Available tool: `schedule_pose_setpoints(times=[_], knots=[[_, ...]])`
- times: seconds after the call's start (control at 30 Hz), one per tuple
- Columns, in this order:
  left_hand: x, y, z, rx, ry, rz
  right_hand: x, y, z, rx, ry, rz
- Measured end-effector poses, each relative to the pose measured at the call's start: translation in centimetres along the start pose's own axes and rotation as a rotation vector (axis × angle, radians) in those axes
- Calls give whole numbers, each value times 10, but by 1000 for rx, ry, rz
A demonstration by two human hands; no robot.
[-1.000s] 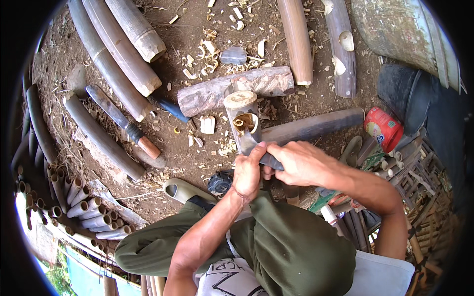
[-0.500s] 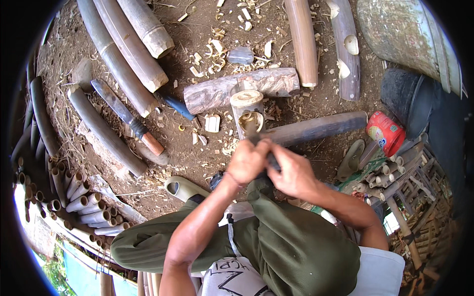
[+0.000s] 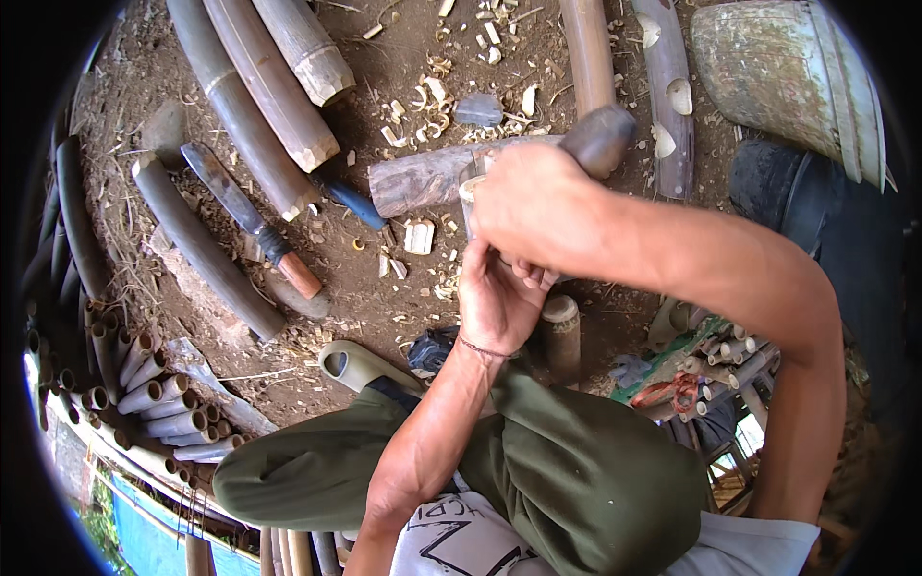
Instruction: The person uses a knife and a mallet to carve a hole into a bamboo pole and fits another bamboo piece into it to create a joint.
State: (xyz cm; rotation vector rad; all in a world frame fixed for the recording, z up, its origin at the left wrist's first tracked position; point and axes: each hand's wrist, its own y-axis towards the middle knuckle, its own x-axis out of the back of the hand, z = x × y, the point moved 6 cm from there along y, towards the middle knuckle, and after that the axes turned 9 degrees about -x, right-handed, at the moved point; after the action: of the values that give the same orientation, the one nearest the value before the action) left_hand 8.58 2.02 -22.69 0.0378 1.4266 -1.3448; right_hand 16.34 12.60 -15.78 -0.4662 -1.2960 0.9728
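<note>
My right hand [image 3: 538,197] is closed around a tool whose dark, rounded handle end [image 3: 603,141] sticks out past the fist; its working end is hidden. Just below, my left hand [image 3: 501,300] is turned palm up with its fingers curled against the underside of the right; what they hold is hidden. Behind the hands a short bamboo piece [image 3: 468,192] shows only a pale edge. A rough wooden log [image 3: 418,182] lies beyond it. Close to my knee is another bamboo piece [image 3: 562,341] with a pale cut end.
A knife [image 3: 252,221] with a wooden handle lies left beside a bamboo length [image 3: 206,250]. Long bamboo poles [image 3: 264,91] lie at the far left, a notched bamboo [image 3: 669,101] far right near a big stained bucket [image 3: 783,91]. Pale chips [image 3: 419,236] litter the soil.
My right hand has moved up and over, its forearm now swung across the right side. The left hand has turned palm up beneath it. The notched opening of the short bamboo is now covered.
</note>
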Motion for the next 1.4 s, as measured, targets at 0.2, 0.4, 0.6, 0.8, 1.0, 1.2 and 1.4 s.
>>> schedule_pose_setpoints(times=[0.2, 0.4, 0.6, 0.8, 1.0, 1.2, 1.4], knots=[[2, -42, -5, 183, 1138, 106, -78, -59, -10, -222, 387, -157], [13, -91, -18, 15, 1892, 373, -137, -75, 52, -509, 1671, -680], [40, -98, -111, -95, 2112, -119, -136, 3, 81, -437, 2114, 74], [-80, -57, -136, -41, 2745, 125, -115, 17, 82, -179, 2738, -99], [-179, -4, -67, 410, 3276, 451, -103, -2, 60, 240, 3331, -299], [-193, 8, 2, 404, 3379, 1212, -121, -6, 65, 242, 3559, -237], [-63, -70, -136, 45, 2568, 14, -112, 10, 84, -153, 2582, -119]])
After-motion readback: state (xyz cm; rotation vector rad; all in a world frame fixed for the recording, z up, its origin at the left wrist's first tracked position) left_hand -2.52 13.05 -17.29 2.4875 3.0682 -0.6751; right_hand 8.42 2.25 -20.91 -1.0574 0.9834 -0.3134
